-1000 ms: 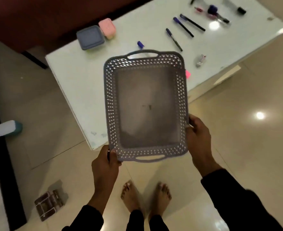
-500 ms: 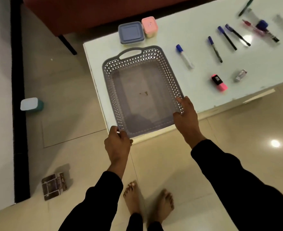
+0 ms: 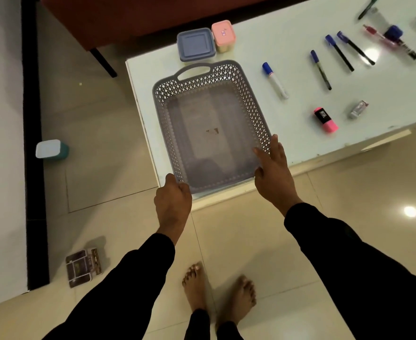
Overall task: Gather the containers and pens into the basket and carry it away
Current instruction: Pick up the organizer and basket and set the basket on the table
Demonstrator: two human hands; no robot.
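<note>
Grey perforated plastic basket (image 3: 209,128), white desk's (image 3: 287,42) near-left corner: my left hand (image 3: 173,202) grips its rim, right hand (image 3: 273,168) spread against it; overhang risks tipping.

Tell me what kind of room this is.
Probably a home living room: bare feet on glossy floor tiles, a low white table holding pens and lidded containers, and what looks like a sofa on dark legs behind it.

A white worktop (image 3: 300,28) holds a grey basket (image 3: 247,94) at its near left corner. Behind the basket sit a blue box (image 3: 195,44) and a pink box (image 3: 222,35). To the right lie a white marker (image 3: 274,79), some pens (image 3: 321,69), a pink highlighter (image 3: 325,119) and a small silver thing (image 3: 357,109).
</note>
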